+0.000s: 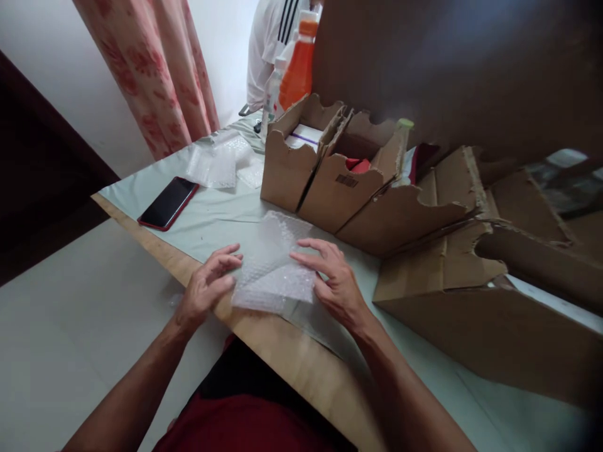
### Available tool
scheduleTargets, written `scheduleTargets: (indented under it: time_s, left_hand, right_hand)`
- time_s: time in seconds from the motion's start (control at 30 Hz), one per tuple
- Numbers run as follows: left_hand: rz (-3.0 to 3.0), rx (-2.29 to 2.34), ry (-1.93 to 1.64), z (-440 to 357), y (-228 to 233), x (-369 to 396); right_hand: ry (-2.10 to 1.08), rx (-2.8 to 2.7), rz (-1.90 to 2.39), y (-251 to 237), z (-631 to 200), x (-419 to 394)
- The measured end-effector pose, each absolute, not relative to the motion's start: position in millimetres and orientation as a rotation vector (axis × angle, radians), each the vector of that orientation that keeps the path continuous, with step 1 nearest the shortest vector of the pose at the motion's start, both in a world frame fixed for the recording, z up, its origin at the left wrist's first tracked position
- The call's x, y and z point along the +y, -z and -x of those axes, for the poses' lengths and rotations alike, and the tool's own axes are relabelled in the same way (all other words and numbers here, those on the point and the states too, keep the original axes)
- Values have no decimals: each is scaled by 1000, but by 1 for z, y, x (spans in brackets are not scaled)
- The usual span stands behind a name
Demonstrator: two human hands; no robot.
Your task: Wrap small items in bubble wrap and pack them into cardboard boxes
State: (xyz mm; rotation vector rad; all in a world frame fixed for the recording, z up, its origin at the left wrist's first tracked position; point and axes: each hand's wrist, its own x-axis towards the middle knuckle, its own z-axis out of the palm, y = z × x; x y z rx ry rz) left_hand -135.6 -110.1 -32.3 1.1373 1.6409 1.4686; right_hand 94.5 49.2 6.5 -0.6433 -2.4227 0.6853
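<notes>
We find the bubble wrap sheet [273,267] lying at the counter [221,216] edge, left hand [205,289] and right hand [332,279] pressing its opposite sides, fingers spread, nothing gripped. We judge folding is under way; the next move needs an even crease.

The big brown cardboard sheet [452,63] at the top right is blurry and runs off the edge. A person in a white shirt with black stripes [269,44] is cut off at the top. The tall orange plastic bottle [298,72] hides partly behind the open brown cardboard box [287,166].
</notes>
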Motion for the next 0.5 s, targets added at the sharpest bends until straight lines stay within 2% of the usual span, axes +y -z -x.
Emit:
scheduleTargets:
  time_s: [0.17, 0.3, 0.4, 0.5]
  left_hand:
    - [-985, 1880, -1218, 132, 24, -89]
    - [-1063, 1647, -1025, 110, 10, -58]
    - [-1040, 1499, -874, 94, 4, -47]
    - [-1030, 1380, -875, 83, -1, -52]
  right_hand:
    - [-684, -2333, 551, -13, -142, 10]
    - [-749, -2360, 482, -7, -153, -7]
    - [-766, -2359, 571, -3, -164, -12]
    - [-770, -2303, 699, 0, -178, -20]
